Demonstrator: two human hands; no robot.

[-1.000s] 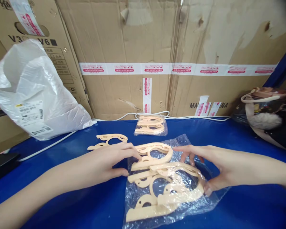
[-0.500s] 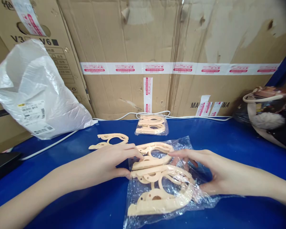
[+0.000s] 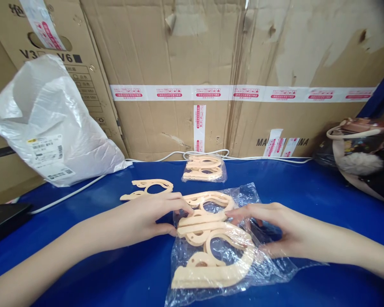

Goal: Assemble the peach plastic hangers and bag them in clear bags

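Observation:
A clear plastic bag (image 3: 252, 194) lies on the blue table, with pale peach folding hangers inside it. The upper folded hanger (image 3: 222, 197) and the lower folded hanger (image 3: 208, 277) lie one in front of the other, their bars touching midway. At their left ends, my left hand (image 3: 160, 213) grips the hangers, thumb in front and fingers behind. My right hand (image 3: 272, 226) is curved around the right side, index finger and thumb pressing the hangers through the film. Some of its fingers are behind the plastic. Beyond my left hand lies a loose folded hanger (image 3: 158, 183).
Another bagged pack of hangers (image 3: 203, 168) lies at the back, near a white cable (image 3: 269, 158). A white plastic mailer bag (image 3: 51, 128) stands left, above a black device (image 3: 6, 219). A handbag (image 3: 358, 149) is at right. Cardboard boxes (image 3: 173, 123) line the back.
The lower hanger has shifted slightly left and lies closer against the upper one. My right index finger has come down a little along the hangers. My left hand keeps its place.

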